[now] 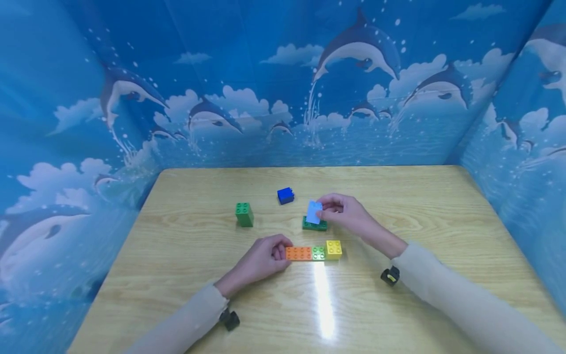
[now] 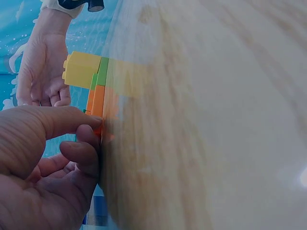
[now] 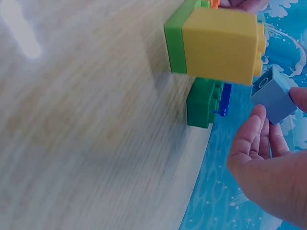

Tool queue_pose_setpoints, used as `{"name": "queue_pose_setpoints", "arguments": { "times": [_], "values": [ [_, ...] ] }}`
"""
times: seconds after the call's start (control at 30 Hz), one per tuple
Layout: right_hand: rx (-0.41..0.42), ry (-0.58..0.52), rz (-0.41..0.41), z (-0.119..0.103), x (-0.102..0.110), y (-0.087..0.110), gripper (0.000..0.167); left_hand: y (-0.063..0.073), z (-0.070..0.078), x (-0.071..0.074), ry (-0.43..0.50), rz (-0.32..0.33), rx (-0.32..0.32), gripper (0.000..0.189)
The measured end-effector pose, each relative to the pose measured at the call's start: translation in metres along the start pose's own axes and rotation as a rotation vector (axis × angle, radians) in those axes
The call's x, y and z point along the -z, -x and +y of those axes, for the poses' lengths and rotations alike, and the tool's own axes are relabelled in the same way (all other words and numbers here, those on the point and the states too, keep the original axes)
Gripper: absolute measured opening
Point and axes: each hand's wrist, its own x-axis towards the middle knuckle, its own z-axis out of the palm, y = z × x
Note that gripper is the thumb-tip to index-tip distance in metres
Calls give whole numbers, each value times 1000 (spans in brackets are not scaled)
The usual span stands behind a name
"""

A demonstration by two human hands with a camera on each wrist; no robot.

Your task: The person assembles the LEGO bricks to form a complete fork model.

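Observation:
Between thumb and fingers, my right hand [image 1: 349, 214] pinches a light blue brick [image 3: 274, 98]. In the head view this brick overlaps a dark green brick [image 1: 315, 226] lying on the table; the right wrist view shows it raised off the tabletop. My left hand [image 1: 262, 258] grips the left end of a flat orange brick [image 1: 299, 253], low against the table. A light green brick [image 1: 318, 252] continues the row to the right of the orange one. On the light green brick's far end stands a taller yellow brick [image 1: 333, 249], studs up.
Left of the dark green brick, a tall green block [image 1: 244, 215] stands upright. A dark blue brick [image 1: 285, 195] lies farther back, tipped with its studs facing right. The wooden table [image 1: 185, 206] meets a dolphin-printed curtain [image 1: 265, 142] at its back and sides.

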Motion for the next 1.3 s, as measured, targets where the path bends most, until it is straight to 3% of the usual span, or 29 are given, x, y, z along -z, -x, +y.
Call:
{"name": "queue_pose_setpoints", "arguments": {
  "times": [0.43,1.0,1.3],
  "values": [
    [59,32,-44,2,-7,16,45,1,1,1,6,-3,-8,38],
    [135,235,-105,6,-18,36,36,2,0,0,16,-5,5,38],
    [126,273,-109,10,-24,40,38,2,2,1,-1,-3,16,39]
  ]
}}
